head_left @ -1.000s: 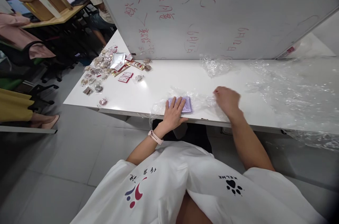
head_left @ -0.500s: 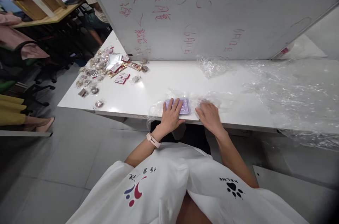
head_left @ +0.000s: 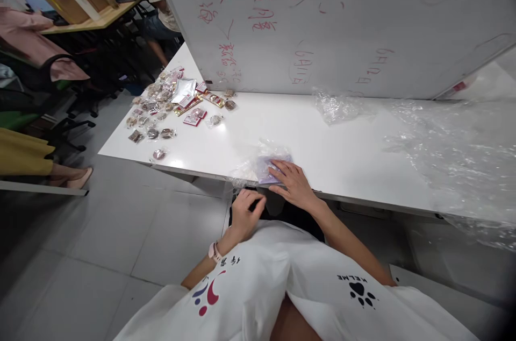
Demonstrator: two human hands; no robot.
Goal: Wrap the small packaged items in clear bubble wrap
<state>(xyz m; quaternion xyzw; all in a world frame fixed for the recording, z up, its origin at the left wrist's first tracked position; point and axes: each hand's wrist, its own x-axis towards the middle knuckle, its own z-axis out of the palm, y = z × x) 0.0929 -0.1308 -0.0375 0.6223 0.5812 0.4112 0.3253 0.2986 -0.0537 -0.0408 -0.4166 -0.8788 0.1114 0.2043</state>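
Note:
A flat purple packet (head_left: 266, 173) lies near the table's front edge, with clear bubble wrap (head_left: 271, 148) around it and over part of it. My right hand (head_left: 293, 182) rests on the wrapped packet, fingers stretched out and slightly spread, pointing left. My left hand (head_left: 246, 214), a pale pink band on its wrist, is just off the table's front edge. Its fingers curl in toward the thumb, close below the wrap's loose left end (head_left: 242, 175). Whatever those fingers hold, if anything, is hidden.
Several small wrapped snacks (head_left: 152, 133), red packets and a silver pouch (head_left: 184, 90) lie at the table's left end. A whiteboard (head_left: 322, 50) stands along the back. A crumpled piece of bubble wrap (head_left: 335, 105) and a large sheet (head_left: 475, 153) lie to the right. People sit at the far left.
My right hand has moved left onto the packet, and the wrap's right side now lies over it. My left hand has come off the packet toward my body. Two more wrapped snacks show at the left.

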